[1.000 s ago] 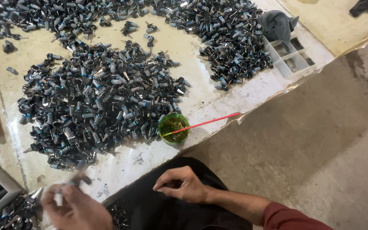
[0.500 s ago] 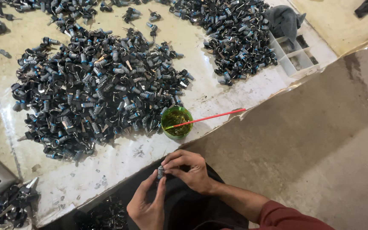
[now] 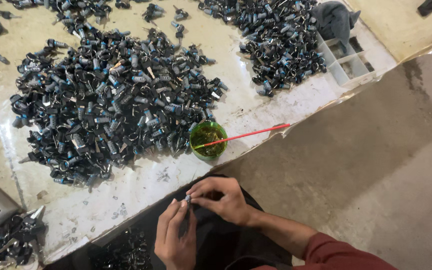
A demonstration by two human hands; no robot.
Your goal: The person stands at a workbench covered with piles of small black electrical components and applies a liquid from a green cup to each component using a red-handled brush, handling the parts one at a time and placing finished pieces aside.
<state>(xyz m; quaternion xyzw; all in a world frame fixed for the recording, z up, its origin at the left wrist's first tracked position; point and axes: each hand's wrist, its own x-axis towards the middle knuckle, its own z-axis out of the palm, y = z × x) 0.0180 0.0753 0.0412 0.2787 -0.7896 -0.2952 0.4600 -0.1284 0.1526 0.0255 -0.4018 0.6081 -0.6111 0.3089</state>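
Pinching a small part at the bench edge

You held a small metal part (image 3: 188, 199) between both hands, left hand (image 3: 176, 235) and right hand (image 3: 222, 199) closed on it, just below the green cup (image 3: 208, 140). Next, likely, a steady grip.

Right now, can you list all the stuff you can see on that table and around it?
Big pile of small parts: too many to count, black with blue-grey bits, middle left of the table.
Second pile: too many to count, same colours, top right of the table.
Small cup: one, green, near the table's front edge.
Stick: one, red, resting in the cup and poking out to the right.
Divided tray: one, white, right end of the table.
Cloth: one, dark grey, lying on the tray's far end.
Table: one, pale cream top.
Floor: grey, right side.
Left hand: pinching a small part.
Right hand: touching the same part; red sleeve.
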